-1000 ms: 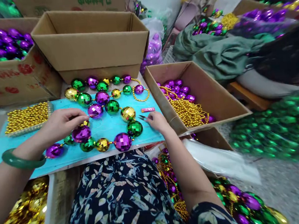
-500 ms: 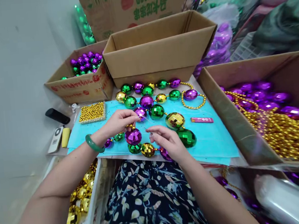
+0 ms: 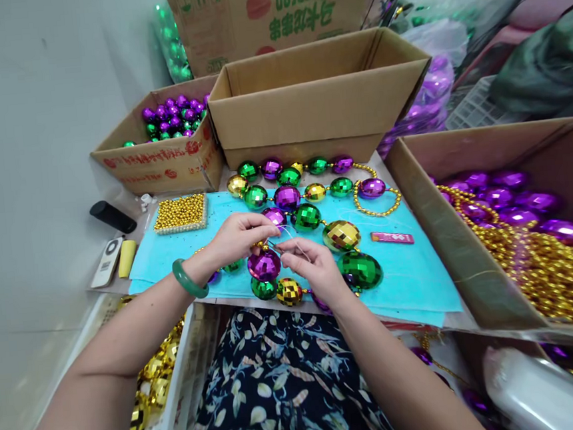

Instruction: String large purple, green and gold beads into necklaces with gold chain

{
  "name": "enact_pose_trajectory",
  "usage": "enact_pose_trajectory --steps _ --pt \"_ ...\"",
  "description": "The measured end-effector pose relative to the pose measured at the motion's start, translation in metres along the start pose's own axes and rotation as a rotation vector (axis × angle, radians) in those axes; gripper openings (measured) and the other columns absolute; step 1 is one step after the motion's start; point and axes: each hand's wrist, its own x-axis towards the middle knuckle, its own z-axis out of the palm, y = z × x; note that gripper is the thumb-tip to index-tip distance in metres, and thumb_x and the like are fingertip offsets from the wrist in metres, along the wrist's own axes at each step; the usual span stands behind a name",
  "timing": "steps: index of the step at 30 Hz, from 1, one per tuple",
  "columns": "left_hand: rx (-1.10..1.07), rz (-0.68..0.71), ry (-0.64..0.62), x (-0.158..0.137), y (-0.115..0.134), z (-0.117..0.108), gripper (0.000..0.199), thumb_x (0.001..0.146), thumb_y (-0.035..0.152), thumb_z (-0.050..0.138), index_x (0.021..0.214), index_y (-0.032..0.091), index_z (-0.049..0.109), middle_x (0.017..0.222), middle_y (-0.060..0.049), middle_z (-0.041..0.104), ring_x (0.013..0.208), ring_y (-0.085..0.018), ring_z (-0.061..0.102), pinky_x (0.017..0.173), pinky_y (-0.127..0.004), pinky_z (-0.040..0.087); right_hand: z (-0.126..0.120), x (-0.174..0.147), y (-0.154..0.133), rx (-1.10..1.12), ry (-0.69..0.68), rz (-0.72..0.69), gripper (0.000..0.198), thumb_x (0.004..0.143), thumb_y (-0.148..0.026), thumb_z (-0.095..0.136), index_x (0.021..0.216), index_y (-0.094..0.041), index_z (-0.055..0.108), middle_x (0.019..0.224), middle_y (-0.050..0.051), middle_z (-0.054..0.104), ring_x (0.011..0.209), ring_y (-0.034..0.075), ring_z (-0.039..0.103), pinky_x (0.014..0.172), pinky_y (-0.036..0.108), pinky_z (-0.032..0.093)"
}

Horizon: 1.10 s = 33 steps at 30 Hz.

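Note:
A string of large faceted purple, green and gold beads winds in rows over a blue sheet (image 3: pixel 412 277). My left hand (image 3: pixel 243 237), a green bangle on its wrist, is closed in a pinch on the bead string, at small gold beads just above a purple bead (image 3: pixel 264 266). Close against it, my right hand (image 3: pixel 314 266) is pinched on a thin pale thread (image 3: pixel 288 233), which loops up between the two hands. Whether a small tool is in those fingertips I cannot make out. Below hang a green bead (image 3: pixel 263 288) and a gold bead (image 3: pixel 289 292).
A tray of small gold beads (image 3: pixel 180 213) sits left. Behind stand a cardboard box (image 3: pixel 302 116) and a box of purple and green balls (image 3: pixel 162 165). To the right are a pink-red packet (image 3: pixel 391 238) and a box (image 3: pixel 449 241) with gold strands. A drawer of gold beads (image 3: pixel 154 374) lies below left.
My right hand has moved in to meet the left hand at the small gold beads, and the thread now loops above its fingers. The whole view has shifted slightly.

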Motion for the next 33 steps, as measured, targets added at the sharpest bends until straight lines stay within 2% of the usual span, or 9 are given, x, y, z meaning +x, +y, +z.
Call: enact_pose_trajectory --steps 7,16,25,27,29,31,33 --pt "-0.018 -0.031 -0.033 -0.001 0.004 0.001 0.013 0.079 0.020 0.059 0.068 0.014 0.064 0.050 0.004 0.050 0.041 -0.006 0.042 0.043 -0.019 0.035 0.002 0.002 0.002 0.091 -0.030 0.036 0.023 0.067 -0.036 0.071 0.081 -0.019 0.067 0.060 -0.003 0.053 0.052 0.010 0.043 0.047 0.023 0.032" --pt "0.059 0.064 -0.083 0.002 -0.002 0.001 0.016 0.077 0.025 0.058 0.066 0.014 0.062 0.050 0.005 0.048 0.044 -0.005 0.040 0.044 -0.018 0.033 0.001 0.003 0.007 0.117 -0.008 0.045 0.022 0.064 -0.037 0.073 0.072 -0.018 0.066 0.056 -0.003 0.051 0.048 0.008 0.036 0.044 0.022 0.026" --pt "0.061 0.053 -0.094 0.006 -0.002 0.005 0.015 0.076 0.025 0.058 0.066 0.014 0.060 0.051 0.005 0.047 0.043 -0.005 0.040 0.042 -0.018 0.032 0.002 0.003 0.010 0.187 -0.041 0.050 0.025 0.065 -0.040 0.073 0.074 -0.018 0.065 0.054 -0.004 0.047 0.047 0.008 0.034 0.045 0.023 0.027" --pt "0.055 0.036 -0.085 0.006 -0.003 0.005 0.015 0.076 0.026 0.059 0.066 0.014 0.060 0.051 0.005 0.046 0.042 -0.004 0.040 0.042 -0.018 0.032 0.000 0.000 0.008 0.186 -0.057 0.009 0.026 0.067 -0.042 0.072 0.076 -0.019 0.065 0.059 -0.002 0.051 0.050 0.009 0.038 0.047 0.024 0.030" --pt "0.049 0.028 -0.078 0.006 -0.003 0.005 0.016 0.076 0.027 0.059 0.067 0.014 0.060 0.052 0.005 0.047 0.042 -0.004 0.039 0.042 -0.018 0.031 -0.004 -0.004 0.003 0.186 -0.019 -0.092 0.029 0.068 -0.044 0.072 0.083 -0.020 0.064 0.069 0.000 0.055 0.056 0.011 0.043 0.049 0.025 0.034" --pt "0.069 0.039 -0.078 0.005 -0.002 0.005 0.018 0.077 0.029 0.059 0.067 0.014 0.061 0.053 0.005 0.048 0.043 -0.005 0.039 0.042 -0.018 0.031 -0.009 -0.007 -0.004 0.122 0.092 -0.211 0.035 0.068 -0.043 0.074 0.095 -0.023 0.064 0.071 0.000 0.054 0.058 0.013 0.044 0.049 0.025 0.035" --pt "0.124 0.072 -0.087 0.004 0.000 0.006 0.019 0.078 0.030 0.059 0.067 0.014 0.061 0.054 0.004 0.049 0.045 -0.005 0.039 0.043 -0.018 0.030 -0.014 -0.008 -0.010 -0.044 0.212 -0.287 0.042 0.070 -0.038 0.074 0.108 -0.026 0.062 0.063 -0.003 0.047 0.054 0.013 0.040 0.049 0.026 0.034"
